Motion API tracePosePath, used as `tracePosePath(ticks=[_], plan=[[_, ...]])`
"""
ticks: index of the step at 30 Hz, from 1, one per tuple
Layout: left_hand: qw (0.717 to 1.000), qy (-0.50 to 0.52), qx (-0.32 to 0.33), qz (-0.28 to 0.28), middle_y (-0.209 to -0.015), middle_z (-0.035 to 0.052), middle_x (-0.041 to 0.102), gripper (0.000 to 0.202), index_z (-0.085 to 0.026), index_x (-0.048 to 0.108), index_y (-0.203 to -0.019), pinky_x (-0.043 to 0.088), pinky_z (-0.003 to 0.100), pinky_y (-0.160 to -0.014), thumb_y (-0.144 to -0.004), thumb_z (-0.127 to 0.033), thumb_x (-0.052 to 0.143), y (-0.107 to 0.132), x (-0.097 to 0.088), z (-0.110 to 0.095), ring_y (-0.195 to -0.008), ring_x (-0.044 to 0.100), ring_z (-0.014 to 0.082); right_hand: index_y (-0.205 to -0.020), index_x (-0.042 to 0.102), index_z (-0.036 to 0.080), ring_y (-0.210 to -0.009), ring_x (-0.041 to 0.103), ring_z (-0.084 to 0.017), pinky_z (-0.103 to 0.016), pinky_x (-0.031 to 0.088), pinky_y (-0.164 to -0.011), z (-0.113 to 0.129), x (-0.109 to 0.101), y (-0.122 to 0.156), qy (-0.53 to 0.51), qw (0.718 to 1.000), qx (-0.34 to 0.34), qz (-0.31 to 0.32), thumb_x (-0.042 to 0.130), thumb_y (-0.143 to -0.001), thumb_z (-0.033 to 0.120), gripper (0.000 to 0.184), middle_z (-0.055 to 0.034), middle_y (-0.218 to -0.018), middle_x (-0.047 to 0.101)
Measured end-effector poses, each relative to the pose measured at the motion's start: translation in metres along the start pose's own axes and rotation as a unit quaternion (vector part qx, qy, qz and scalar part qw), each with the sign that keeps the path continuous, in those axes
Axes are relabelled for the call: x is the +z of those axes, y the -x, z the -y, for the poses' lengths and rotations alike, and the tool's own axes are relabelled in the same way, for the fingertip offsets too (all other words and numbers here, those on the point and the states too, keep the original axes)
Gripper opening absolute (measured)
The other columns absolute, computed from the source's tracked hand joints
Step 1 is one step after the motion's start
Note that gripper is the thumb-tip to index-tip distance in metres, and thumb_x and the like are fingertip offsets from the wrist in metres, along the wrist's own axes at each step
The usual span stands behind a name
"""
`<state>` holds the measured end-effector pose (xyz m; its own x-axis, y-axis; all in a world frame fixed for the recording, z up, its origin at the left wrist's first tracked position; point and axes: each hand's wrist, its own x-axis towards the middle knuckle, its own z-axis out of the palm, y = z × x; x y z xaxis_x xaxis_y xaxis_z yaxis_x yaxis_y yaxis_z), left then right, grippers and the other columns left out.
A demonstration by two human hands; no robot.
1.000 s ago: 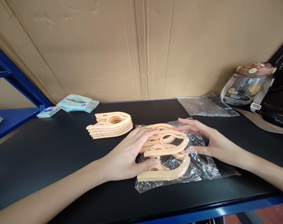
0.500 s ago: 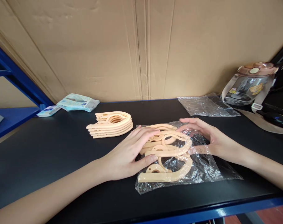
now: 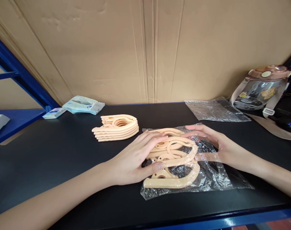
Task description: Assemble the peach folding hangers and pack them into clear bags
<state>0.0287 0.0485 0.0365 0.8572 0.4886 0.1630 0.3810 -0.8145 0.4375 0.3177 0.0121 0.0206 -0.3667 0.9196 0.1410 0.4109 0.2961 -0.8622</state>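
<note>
Several beige folding hangers (image 3: 181, 161) lie loosely overlapped inside a clear plastic bag (image 3: 215, 179) on the black tabletop. My left hand (image 3: 138, 158) rests over their left side, fingers stretched across the top and thumb apart on the nearer hanger. At their right end my right hand (image 3: 214, 143) touches the bag, its fingers and thumb spread around the curved ends. How firmly either hand presses cannot be seen. Beyond my left hand stands a neat stack of similar folded hangers (image 3: 116, 128), outside the bag.
Another clear plastic bag (image 3: 215, 109) lies flat at the back right, near a strapped water bottle (image 3: 259, 91). A pale blue tissue pack (image 3: 84, 105) and a smaller packet (image 3: 54, 113) sit at the back left. Cardboard (image 3: 107, 48) walls the rear; a blue frame (image 3: 27, 83) borders the left.
The whole view has shifted slightly. Both hands keep nearly the same places on the bag, and the hangers inside have moved only a little, the upper one slightly nearer me.
</note>
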Motion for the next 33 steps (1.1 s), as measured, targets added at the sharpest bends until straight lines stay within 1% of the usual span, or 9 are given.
tracePosePath(ticks=[6,10,14,17,20,23,25,28,33], plan=[[1.000,0.001,0.008,-0.018,-0.150,0.0102,0.038,0.057,-0.022,0.029,-0.145,0.026,0.046,-0.117,-0.096,-0.040,0.051,-0.001,0.002,0.001,-0.139,0.032,0.0241,-0.134,0.047,0.035,-0.119,0.058,-0.024,-0.043,0.045,-0.102,0.000,0.000,0.003,0.062,0.997,-0.032,-0.018,0.076,-0.076,0.039,0.064,-0.0036,-0.132,0.060],[0.999,-0.007,0.029,-0.019,-0.152,0.0099,0.035,0.054,-0.022,0.030,-0.145,0.026,0.047,-0.117,-0.097,-0.035,0.050,0.000,0.001,-0.001,-0.141,0.029,0.0237,-0.137,0.042,0.035,-0.114,0.059,-0.023,-0.043,0.045,-0.102,0.000,-0.006,0.006,0.122,0.991,-0.054,-0.024,0.070,-0.081,0.040,0.063,-0.0029,-0.122,0.065],[0.999,-0.033,0.034,-0.013,-0.154,0.0094,0.032,0.052,-0.022,0.033,-0.146,0.026,0.048,-0.117,-0.096,-0.028,0.049,0.003,-0.001,0.001,-0.144,0.024,0.0246,-0.136,0.042,0.032,-0.103,0.063,-0.021,-0.044,0.044,-0.101,-0.005,-0.020,0.007,0.183,0.977,-0.065,-0.091,0.057,-0.090,0.037,0.049,-0.0021,-0.102,0.069],[0.998,-0.053,0.033,-0.012,-0.157,0.0088,0.028,0.055,-0.023,0.034,-0.145,0.024,0.054,-0.116,-0.092,-0.018,0.047,0.005,-0.004,0.001,-0.146,0.019,0.0264,-0.125,0.052,0.030,-0.099,0.064,-0.022,-0.042,0.049,-0.094,-0.013,-0.038,0.005,0.261,0.952,-0.085,-0.137,0.054,-0.091,0.033,0.034,-0.0033,-0.102,0.068],[0.996,-0.076,0.040,-0.001,-0.159,0.0086,0.024,0.059,-0.020,0.033,-0.146,0.019,0.058,-0.117,-0.088,-0.012,0.043,0.001,-0.008,-0.007,-0.148,0.013,0.0269,-0.107,0.061,0.030,-0.107,0.061,-0.023,-0.042,0.049,-0.094,-0.022,-0.057,0.001,0.321,0.933,-0.132,-0.095,0.052,-0.091,0.029,0.019,-0.0041,-0.113,0.065],[0.995,-0.083,0.056,0.013,-0.157,0.0085,0.029,0.053,-0.017,0.037,-0.145,0.020,0.053,-0.118,-0.092,-0.017,0.043,-0.007,-0.008,-0.027,-0.148,0.015,0.0253,-0.097,0.065,0.030,-0.112,0.059,-0.024,-0.044,0.049,-0.095,-0.027,-0.068,-0.004,0.329,0.932,-0.147,-0.040,0.054,-0.090,0.030,0.013,-0.0045,-0.120,0.061],[0.994,-0.089,0.066,0.023,-0.155,0.0087,0.035,0.048,-0.015,0.040,-0.144,0.022,0.048,-0.119,-0.097,-0.027,0.042,-0.012,-0.005,-0.042,-0.147,0.019,0.0242,-0.096,0.068,0.031,-0.114,0.058,-0.025,-0.046,0.049,-0.096,-0.029,-0.072,-0.009,0.322,0.936,-0.142,-0.023,0.057,-0.089,0.034,0.013,-0.0046,-0.123,0.060],[0.990,-0.106,0.075,0.045,-0.152,0.0137,0.039,0.050,-0.012,0.045,-0.141,0.026,0.046,-0.118,-0.100,-0.040,0.039,-0.016,0.004,-0.059,-0.145,0.025,0.0269,-0.093,0.070,0.032,-0.117,0.056,-0.026,-0.048,0.046,-0.098,-0.031,-0.075,-0.015,0.300,0.944,-0.133,-0.007,0.061,-0.087,0.041,0.014,-0.0043,-0.124,0.060],[0.989,-0.115,0.083,0.041,-0.151,0.0200,0.038,0.053,-0.008,0.049,-0.137,0.031,0.046,-0.115,-0.099,-0.044,0.041,-0.019,0.015,-0.066,-0.142,0.031,0.0309,-0.087,0.070,0.029,-0.117,0.057,-0.026,-0.047,0.043,-0.100,-0.019,-0.081,-0.023,0.219,0.970,-0.106,0.013,0.061,-0.087,0.043,0.017,-0.0046,-0.123,0.061]])
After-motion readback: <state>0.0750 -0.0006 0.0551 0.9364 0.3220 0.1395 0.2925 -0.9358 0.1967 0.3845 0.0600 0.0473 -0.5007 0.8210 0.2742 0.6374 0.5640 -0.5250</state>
